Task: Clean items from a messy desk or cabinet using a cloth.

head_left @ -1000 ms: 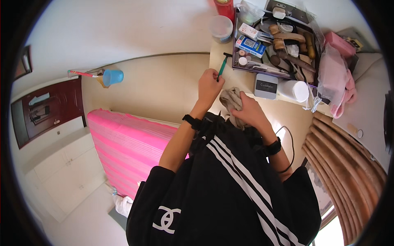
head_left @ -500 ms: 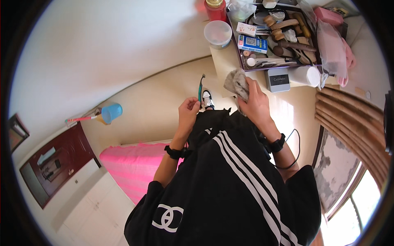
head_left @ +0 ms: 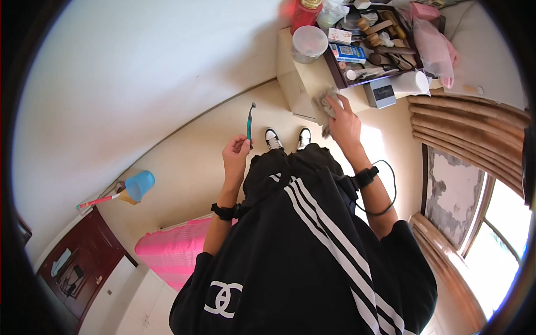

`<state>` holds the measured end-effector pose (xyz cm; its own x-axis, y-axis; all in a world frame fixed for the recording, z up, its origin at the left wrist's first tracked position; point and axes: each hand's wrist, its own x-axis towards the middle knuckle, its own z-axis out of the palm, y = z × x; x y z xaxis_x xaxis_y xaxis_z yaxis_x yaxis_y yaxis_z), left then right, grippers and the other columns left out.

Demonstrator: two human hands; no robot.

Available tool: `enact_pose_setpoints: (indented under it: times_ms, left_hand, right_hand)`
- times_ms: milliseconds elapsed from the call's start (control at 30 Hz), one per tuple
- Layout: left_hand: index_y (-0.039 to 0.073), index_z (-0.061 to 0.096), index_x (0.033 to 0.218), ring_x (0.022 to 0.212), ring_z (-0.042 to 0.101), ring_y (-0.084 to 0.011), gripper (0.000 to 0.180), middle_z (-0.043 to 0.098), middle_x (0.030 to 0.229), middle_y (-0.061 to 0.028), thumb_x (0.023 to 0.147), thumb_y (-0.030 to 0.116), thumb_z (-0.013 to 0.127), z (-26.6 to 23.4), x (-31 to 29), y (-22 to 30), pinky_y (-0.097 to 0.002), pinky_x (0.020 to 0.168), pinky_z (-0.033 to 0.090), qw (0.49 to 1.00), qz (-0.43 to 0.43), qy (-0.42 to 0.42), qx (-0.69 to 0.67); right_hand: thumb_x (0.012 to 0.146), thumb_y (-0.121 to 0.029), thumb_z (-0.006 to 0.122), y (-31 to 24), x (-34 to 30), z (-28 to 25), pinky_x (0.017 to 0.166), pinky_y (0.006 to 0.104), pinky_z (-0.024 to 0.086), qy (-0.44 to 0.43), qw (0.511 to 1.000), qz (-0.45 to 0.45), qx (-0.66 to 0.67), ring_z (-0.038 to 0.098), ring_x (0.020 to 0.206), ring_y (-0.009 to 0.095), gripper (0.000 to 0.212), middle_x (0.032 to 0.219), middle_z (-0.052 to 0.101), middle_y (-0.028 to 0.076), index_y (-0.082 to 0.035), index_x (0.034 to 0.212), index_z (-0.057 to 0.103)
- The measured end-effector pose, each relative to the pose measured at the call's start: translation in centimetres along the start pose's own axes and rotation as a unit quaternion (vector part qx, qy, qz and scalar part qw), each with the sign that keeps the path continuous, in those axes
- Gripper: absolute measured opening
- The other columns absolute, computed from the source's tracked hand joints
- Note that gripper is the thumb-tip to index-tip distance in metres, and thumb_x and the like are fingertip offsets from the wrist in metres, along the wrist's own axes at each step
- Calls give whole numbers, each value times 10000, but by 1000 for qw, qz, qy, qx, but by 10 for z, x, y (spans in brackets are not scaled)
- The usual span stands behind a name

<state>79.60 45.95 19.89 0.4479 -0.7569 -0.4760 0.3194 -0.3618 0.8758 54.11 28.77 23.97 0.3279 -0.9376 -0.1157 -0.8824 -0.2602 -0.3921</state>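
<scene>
My left hand (head_left: 237, 151) pinches the lower end of a slim teal-and-black toothbrush (head_left: 250, 124), held upright with its small dark head at the top. Its head is too small to make out in detail. My right hand (head_left: 344, 127) is closed on a crumpled grey cloth (head_left: 325, 106), which lies against the front part of the pale cabinet top (head_left: 316, 81). Part of the cloth hangs down below my fingers. Just beyond that hand stand a grey box (head_left: 380, 94) and a dark tray (head_left: 357, 79) full of small items.
A clear round tub (head_left: 310, 43) and a red jar (head_left: 305, 15) stand left of the tray. White cylinder (head_left: 410, 82) and pink bag (head_left: 434, 53) are at its right. A blue bucket (head_left: 140, 185) hangs leftward, above a pink-covered bed (head_left: 178, 245). Brown curtains (head_left: 463, 131) hang right.
The view has shifted, and both shoes now show. My left hand has moved left with the toothbrush. The cloth in my right hand has come down onto the cabinet top.
</scene>
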Motion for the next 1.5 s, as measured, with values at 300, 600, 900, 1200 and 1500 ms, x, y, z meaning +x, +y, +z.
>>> enact_pose_setpoints:
  times_ms: [300,600,900,1200,1500]
  left_hand:
    - [-13,573,1022,797,594,-103,139,668,922,-88,909,65,588,14,11,7,-223,707,461,1000,4,-12,-13]
    - [-6,573,1025,777,567,-98,128,662,931,-93,913,57,579,30,10,24,-226,691,447,999,34,-16,-8]
    - [-9,571,1026,783,558,-91,128,652,928,-82,918,60,574,64,25,24,-223,693,443,996,47,-78,21]
    - [-3,569,1019,773,563,-85,125,649,923,-74,920,71,582,88,28,25,-216,693,446,990,71,-116,38]
    - [-14,551,1062,819,595,-100,175,649,915,-81,902,41,596,109,28,30,-231,716,485,982,110,-129,79]
  right_hand:
    - [725,-24,624,-6,-10,21,733,437,539,34,999,35,15,643,859,370,481,1280,519,120,-151,1188,593]
    - [690,5,611,-31,59,37,724,419,547,91,991,-71,64,650,865,333,517,1257,538,110,-158,1178,563]
    - [713,-47,631,55,-29,-7,788,397,526,107,989,47,86,628,947,316,433,1216,594,54,-150,1133,623]
    - [741,-36,602,46,-19,-28,746,418,531,174,970,25,168,639,866,354,376,1217,581,109,-103,1111,597]
    - [668,14,561,71,-16,-2,733,390,543,30,984,-138,112,649,862,306,407,1180,611,52,-138,1040,623]
